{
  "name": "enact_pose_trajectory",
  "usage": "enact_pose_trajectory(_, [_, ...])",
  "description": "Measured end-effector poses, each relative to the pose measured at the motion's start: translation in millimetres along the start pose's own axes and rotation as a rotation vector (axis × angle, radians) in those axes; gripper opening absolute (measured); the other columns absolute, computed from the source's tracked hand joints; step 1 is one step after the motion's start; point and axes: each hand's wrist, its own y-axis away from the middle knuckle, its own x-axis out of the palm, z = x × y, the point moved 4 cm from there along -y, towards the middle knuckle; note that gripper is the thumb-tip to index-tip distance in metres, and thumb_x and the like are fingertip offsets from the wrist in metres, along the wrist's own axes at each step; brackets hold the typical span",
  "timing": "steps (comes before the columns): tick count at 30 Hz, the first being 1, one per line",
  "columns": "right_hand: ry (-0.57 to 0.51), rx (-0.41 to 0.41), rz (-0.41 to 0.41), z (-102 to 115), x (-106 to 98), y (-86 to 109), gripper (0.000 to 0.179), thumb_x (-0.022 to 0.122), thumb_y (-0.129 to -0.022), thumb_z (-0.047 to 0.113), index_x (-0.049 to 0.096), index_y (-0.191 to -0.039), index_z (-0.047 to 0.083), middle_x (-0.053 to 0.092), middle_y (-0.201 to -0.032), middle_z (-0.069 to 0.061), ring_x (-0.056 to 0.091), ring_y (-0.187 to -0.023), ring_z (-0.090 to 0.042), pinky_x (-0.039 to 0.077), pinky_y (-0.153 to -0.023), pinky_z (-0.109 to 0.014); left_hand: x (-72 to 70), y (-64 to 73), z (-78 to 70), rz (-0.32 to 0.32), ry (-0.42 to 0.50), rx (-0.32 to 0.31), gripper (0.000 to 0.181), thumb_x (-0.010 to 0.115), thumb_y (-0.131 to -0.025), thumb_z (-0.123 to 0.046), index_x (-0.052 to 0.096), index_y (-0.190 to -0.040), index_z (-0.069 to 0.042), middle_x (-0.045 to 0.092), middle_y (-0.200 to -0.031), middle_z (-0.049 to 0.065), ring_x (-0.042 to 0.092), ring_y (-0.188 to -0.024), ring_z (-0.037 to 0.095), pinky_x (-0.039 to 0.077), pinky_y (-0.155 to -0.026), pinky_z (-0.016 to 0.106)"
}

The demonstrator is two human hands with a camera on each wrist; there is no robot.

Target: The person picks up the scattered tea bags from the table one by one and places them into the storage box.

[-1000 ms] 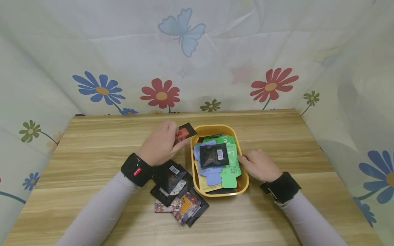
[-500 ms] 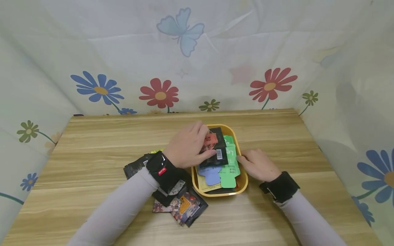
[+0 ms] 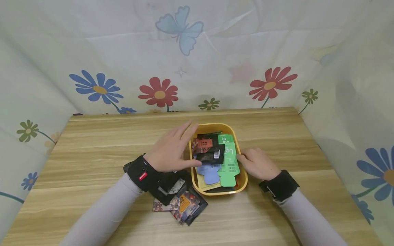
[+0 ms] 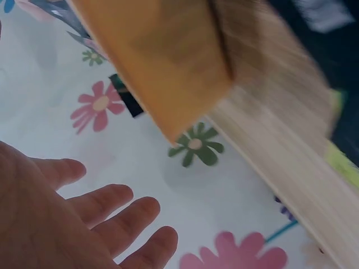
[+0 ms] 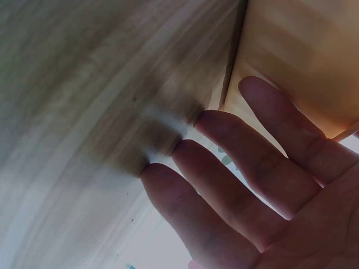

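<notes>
My left hand (image 3: pixel 173 148) is over the left rim of a yellow plastic bin (image 3: pixel 220 193), its fingers spread and holding nothing. A black sachet with a red label (image 3: pixel 203 145) lies inside, partly over a black sachet with a barcode (image 3: pixel 212 155). Below them are green flattened cartons (image 3: pixel 229 167) and a lilac one (image 3: pixel 211 177). My right hand (image 3: pixel 258 164) holds the bin's right side, thumb over the rim and index finger along the outer wall. In the right wrist view, the other fingertips (image 5: pixel 154 174) rest on the table.
Left of the bin lies a loose pile of sachets, with a black and grey one (image 3: pixel 172 187) and a floral one with an orange label (image 3: pixel 186 205). My left wrist partly covers the pile. A flower-printed curtain (image 3: pixel 117 51) surrounds the wooden table (image 3: pixel 261 218).
My left hand carried the red-labelled sachet right, laid it in the bin and let go, then drew back left with fingers spread. The right hand has stayed at the bin's side.
</notes>
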Motion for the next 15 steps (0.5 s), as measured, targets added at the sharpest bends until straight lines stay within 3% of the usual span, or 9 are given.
enact_pose_trajectory(7, [0.009,-0.001,0.002,-1,0,-1.2,0.035,0.045,-0.101,0.029,0.063,-0.074,0.015,0.046,-0.058,0.004,0.046,-0.052,-0.014,0.037,-0.048,-0.032,4.7,42.7,30.0,0.015,-0.023,-0.067,0.115,0.055,-0.077,-0.08,0.019,-0.162,-0.012,0.018,-0.164,0.017,0.025,-0.147,0.036,0.024,-0.115,0.054])
enact_pose_trajectory(15, [0.008,0.002,0.009,-2,-1,-2.0,0.033,0.045,-0.1,0.027,0.063,-0.075,0.015,0.046,-0.058,0.004,0.046,-0.051,-0.015,0.038,-0.048,-0.033,15.4,76.8,45.3,0.079,-0.037,-0.16,0.111,0.057,-0.076,-0.079,0.027,-0.161,-0.013,0.026,-0.161,0.019,0.034,-0.142,0.04,0.029,-0.112,0.055])
